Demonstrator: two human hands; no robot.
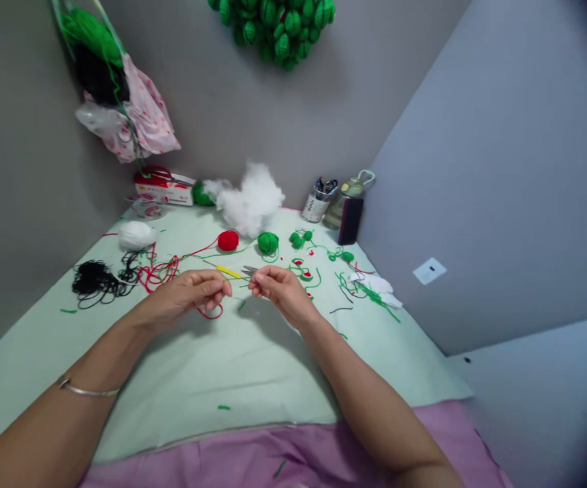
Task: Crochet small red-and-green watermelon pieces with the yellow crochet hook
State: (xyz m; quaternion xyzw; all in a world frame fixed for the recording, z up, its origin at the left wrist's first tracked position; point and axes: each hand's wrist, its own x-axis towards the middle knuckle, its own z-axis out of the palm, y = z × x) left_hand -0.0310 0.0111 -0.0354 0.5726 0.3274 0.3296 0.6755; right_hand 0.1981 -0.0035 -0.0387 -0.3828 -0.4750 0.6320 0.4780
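My left hand is pinched shut over the pale green cloth, holding red yarn whose loop hangs just below its fingers. My right hand is also pinched shut a little to the right, fingertips close to the left hand's. What it grips is too small to name. A yellow-handled tool with a metal tip lies on the cloth just behind both hands. A red yarn ball and a green yarn ball sit further back.
Black yarn tangle, loose red yarn, a white ball, white stuffing, a red-white box, jars, a dark phone, small green pieces and scraps. Grey walls surround; a bag hangs left.
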